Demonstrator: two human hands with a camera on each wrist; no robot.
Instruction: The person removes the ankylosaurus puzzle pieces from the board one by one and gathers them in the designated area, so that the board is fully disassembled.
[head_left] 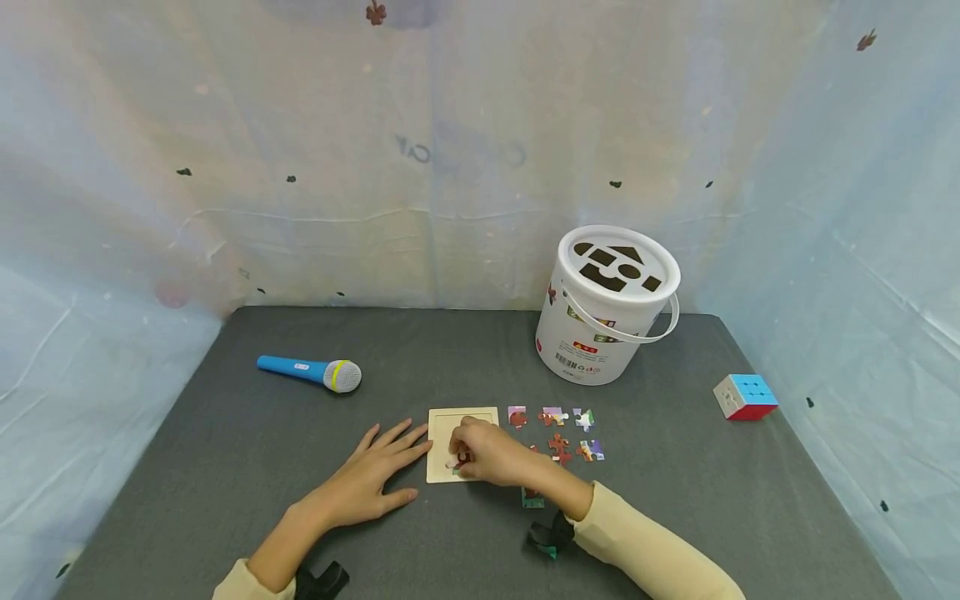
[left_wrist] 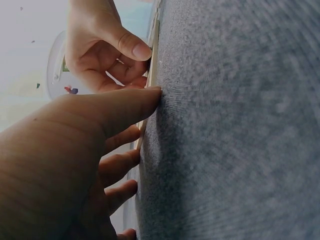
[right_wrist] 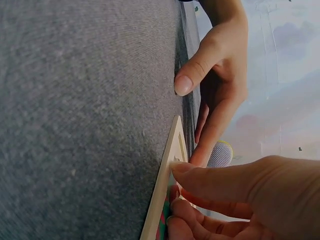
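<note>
A pale wooden puzzle board [head_left: 441,433] with a raised rim lies flat on the dark grey table. My left hand [head_left: 372,477] lies palm down with its fingers spread, fingertips touching the board's left edge. Over the board, my right hand [head_left: 486,450] has its fingers curled and pinches a small puzzle piece [head_left: 460,458] against the surface; the hand hides much of that piece. Green and red printing [right_wrist: 163,220] shows on the board beneath the right fingers in the right wrist view. Loose jigsaw pieces [head_left: 558,446] lie right of the board, some partly covered by the right wrist.
A white lidded bucket [head_left: 600,333] with shape cut-outs stands at the back right. Toward the right table edge sits a puzzle cube [head_left: 746,397]. A blue toy microphone [head_left: 307,371] lies at the back left. Pale sheeting [head_left: 450,167] hangs behind and beside the table.
</note>
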